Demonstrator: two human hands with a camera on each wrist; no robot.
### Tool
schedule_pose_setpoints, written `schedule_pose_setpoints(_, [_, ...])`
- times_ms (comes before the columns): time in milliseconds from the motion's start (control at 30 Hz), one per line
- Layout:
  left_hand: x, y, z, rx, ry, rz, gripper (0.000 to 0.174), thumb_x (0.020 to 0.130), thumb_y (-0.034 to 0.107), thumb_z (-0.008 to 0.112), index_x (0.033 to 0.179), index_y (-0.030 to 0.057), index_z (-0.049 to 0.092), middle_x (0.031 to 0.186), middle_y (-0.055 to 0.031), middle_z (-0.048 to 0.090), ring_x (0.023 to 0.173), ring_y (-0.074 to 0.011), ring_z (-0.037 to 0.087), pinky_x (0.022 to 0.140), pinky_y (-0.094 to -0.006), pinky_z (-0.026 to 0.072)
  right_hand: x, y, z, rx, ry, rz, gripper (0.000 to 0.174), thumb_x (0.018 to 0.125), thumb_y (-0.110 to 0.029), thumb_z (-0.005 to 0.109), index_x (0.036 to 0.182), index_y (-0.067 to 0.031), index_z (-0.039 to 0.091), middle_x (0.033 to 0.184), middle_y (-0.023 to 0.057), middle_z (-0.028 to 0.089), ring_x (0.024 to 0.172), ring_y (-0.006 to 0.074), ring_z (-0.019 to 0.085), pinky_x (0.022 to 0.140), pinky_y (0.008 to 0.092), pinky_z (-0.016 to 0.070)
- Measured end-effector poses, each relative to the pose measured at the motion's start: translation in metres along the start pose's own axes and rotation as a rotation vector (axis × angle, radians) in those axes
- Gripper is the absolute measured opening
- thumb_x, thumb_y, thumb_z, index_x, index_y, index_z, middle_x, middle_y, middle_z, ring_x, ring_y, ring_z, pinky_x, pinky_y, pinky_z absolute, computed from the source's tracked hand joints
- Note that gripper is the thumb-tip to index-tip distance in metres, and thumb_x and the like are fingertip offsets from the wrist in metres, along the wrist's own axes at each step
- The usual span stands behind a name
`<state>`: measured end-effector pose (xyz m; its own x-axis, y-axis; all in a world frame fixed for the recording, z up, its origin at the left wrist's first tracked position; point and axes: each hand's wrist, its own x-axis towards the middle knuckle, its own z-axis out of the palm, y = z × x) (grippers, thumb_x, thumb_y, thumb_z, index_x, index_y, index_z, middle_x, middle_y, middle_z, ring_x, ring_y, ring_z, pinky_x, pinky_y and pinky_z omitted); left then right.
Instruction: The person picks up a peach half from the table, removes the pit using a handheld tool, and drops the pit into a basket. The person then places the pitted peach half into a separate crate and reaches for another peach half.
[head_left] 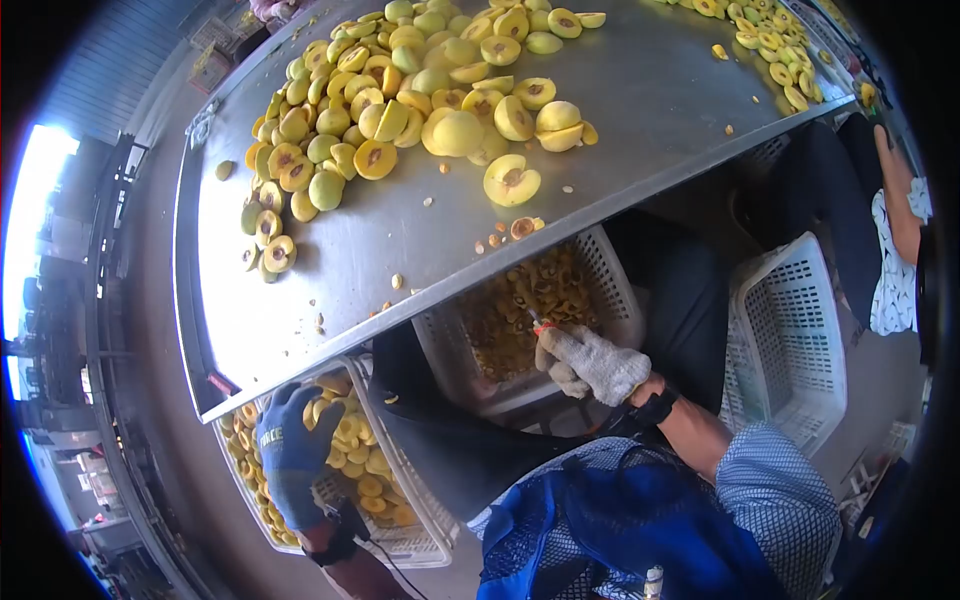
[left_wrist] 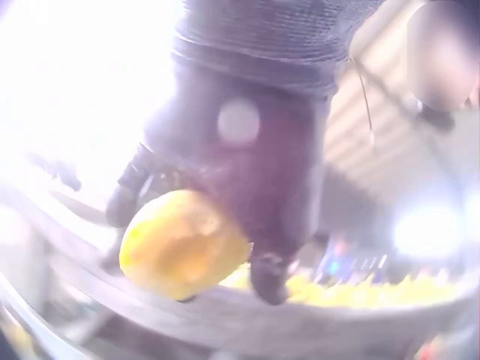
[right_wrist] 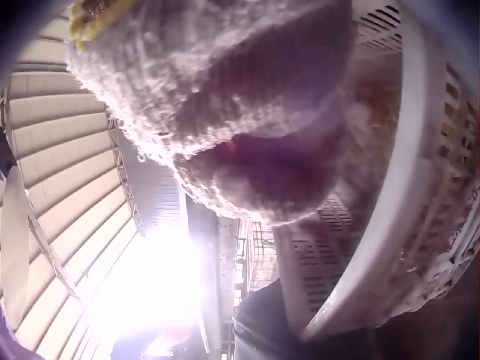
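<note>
My left hand (head_left: pixel 290 450), in a blue-grey coated glove, is over a white crate (head_left: pixel 437 520) filled with yellow peach halves. Its fingers and thumb hold one peach half (left_wrist: pixel 180 247), whose hollow shows in the left wrist view. My right hand (head_left: pixel 598 364), in a fuzzy white knit glove, grips a thin metal tool with a red part (head_left: pixel 541 327) near the fingers. The tool's far end overlaps the brown-yellow scraps (head_left: pixel 500 325) inside a white basket (head_left: pixel 628 300) between my legs. In the right wrist view, the glove hides the tool.
On the metal table (head_left: pixel 420 240) lies a big heap of cut peaches (head_left: pixel 340 125), with loose pits along the near edge. More peach pieces (head_left: pixel 775 50) lie at the far right. A white basket (head_left: pixel 790 340) stands right of my leg, near another person (head_left: pixel 900 210).
</note>
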<state>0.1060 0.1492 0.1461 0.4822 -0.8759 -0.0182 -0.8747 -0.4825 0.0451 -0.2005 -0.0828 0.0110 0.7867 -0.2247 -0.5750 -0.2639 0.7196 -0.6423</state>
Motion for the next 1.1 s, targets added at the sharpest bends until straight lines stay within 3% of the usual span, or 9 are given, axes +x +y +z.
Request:
schedule_pose_setpoints(200, [0.184, 0.130, 0.045, -0.521, 0.101, 0.231, 0.043, 0.084, 0.033, 0.073, 0.117, 0.0070, 0.063, 0.096, -0.0166, 0.068, 0.083, -0.0298, 0.066, 0.072, -0.0394, 0.0515, 0.000, -0.005, 0.011, -0.116, 0.087, -0.165, 0.033, 0.100, -0.040, 0.053, 0.096, -0.0074, 0.059, 0.070, -0.0018, 0.053, 0.048, 0.0063, 0.043, 0.042, 0.0228, 0.0362])
schedule_pose_setpoints(367, [0.261, 0.194, 0.077, -0.630, -0.210, 0.354, 0.045, 0.083, 0.039, 0.073, 0.111, 0.0061, 0.060, 0.100, -0.0211, 0.067, 0.097, -0.0403, 0.064, 0.082, -0.0468, 0.0498, 0.001, 0.008, -0.013, 0.005, 0.033, -0.099, 0.033, 0.100, -0.039, 0.054, 0.094, -0.0073, 0.061, 0.066, -0.0027, 0.053, 0.046, 0.0067, 0.043, 0.040, 0.0224, 0.0346])
schedule_pose_setpoints(467, [0.248, 0.197, 0.088, -0.555, -0.083, 0.329, 0.053, 0.082, 0.031, 0.075, 0.122, 0.0087, 0.050, 0.103, -0.0214, 0.065, 0.095, -0.0414, 0.063, 0.082, -0.0462, 0.0508, -0.014, -0.017, 0.006, -0.206, 0.165, -0.141, 0.028, 0.100, -0.035, 0.053, 0.096, -0.0081, 0.060, 0.073, -0.0007, 0.054, 0.053, 0.0067, 0.047, 0.045, 0.0222, 0.0377])
schedule_pose_setpoints(533, [0.234, 0.184, 0.092, -0.696, 0.078, 0.323, 0.050, 0.084, 0.021, 0.073, 0.125, 0.0078, 0.048, 0.101, -0.0165, 0.064, 0.088, -0.0280, 0.066, 0.065, -0.0365, 0.0542, -0.027, -0.034, 0.015, -0.330, 0.232, -0.178, 0.025, 0.099, -0.031, 0.054, 0.099, -0.0071, 0.060, 0.080, 0.0022, 0.058, 0.060, 0.0082, 0.051, 0.049, 0.0242, 0.0418])
schedule_pose_setpoints(600, [0.190, 0.185, 0.062, -1.191, 0.039, 0.095, 0.048, 0.088, 0.008, 0.067, 0.130, 0.0055, 0.044, 0.105, -0.0120, 0.062, 0.093, -0.0222, 0.067, 0.061, -0.0302, 0.0574, -0.030, -0.046, 0.021, -0.265, 0.243, -0.171, 0.024, 0.098, -0.029, 0.057, 0.102, -0.0058, 0.061, 0.083, 0.0052, 0.061, 0.066, 0.0114, 0.058, 0.052, 0.0279, 0.0467])
schedule_pose_setpoints(667, [0.156, 0.181, 0.053, -1.443, 0.048, 0.007, 0.043, 0.089, 0.007, 0.065, 0.127, 0.0053, 0.045, 0.107, -0.0112, 0.060, 0.095, -0.0212, 0.066, 0.067, -0.0298, 0.0572, -0.024, -0.044, 0.026, -0.709, 0.354, -0.633, 0.032, 0.097, -0.035, 0.057, 0.105, -0.0050, 0.062, 0.083, 0.0112, 0.066, 0.069, 0.0264, 0.064, 0.061, 0.0363, 0.0507])
schedule_pose_setpoints(733, [0.131, 0.178, 0.056, -1.635, 0.107, -0.060, 0.038, 0.090, 0.009, 0.066, 0.122, 0.0056, 0.047, 0.107, -0.0095, 0.060, 0.095, -0.0188, 0.064, 0.073, -0.0297, 0.0552, -0.022, -0.057, 0.041, -0.745, 0.356, -0.603, 0.042, 0.096, -0.042, 0.057, 0.113, -0.0040, 0.060, 0.093, 0.0213, 0.068, 0.087, 0.0447, 0.064, 0.076, 0.0478, 0.0520])
schedule_pose_setpoints(933, [0.093, 0.185, 0.079, -1.932, 0.204, -0.196, 0.028, 0.094, 0.025, 0.065, 0.106, 0.0067, 0.049, 0.099, -0.0055, 0.056, 0.092, -0.0121, 0.056, 0.082, -0.0276, 0.0474, -0.014, -0.064, 0.067, -0.934, 0.469, -0.561, 0.046, 0.094, -0.050, 0.055, 0.114, -0.0082, 0.061, 0.091, 0.0225, 0.069, 0.089, 0.0452, 0.064, 0.072, 0.0519, 0.0521])
schedule_pose_setpoints(1100, [0.087, 0.192, 0.097, -1.359, 0.441, -0.028, 0.028, 0.099, 0.027, 0.056, 0.114, 0.0041, 0.052, 0.103, -0.0087, 0.059, 0.094, -0.0161, 0.058, 0.084, -0.0307, 0.0479, -0.003, -0.046, 0.065, -0.899, 0.448, -0.531, 0.047, 0.095, -0.051, 0.052, 0.113, -0.0082, 0.061, 0.091, 0.0228, 0.068, 0.088, 0.0453, 0.064, 0.073, 0.0516, 0.0522])
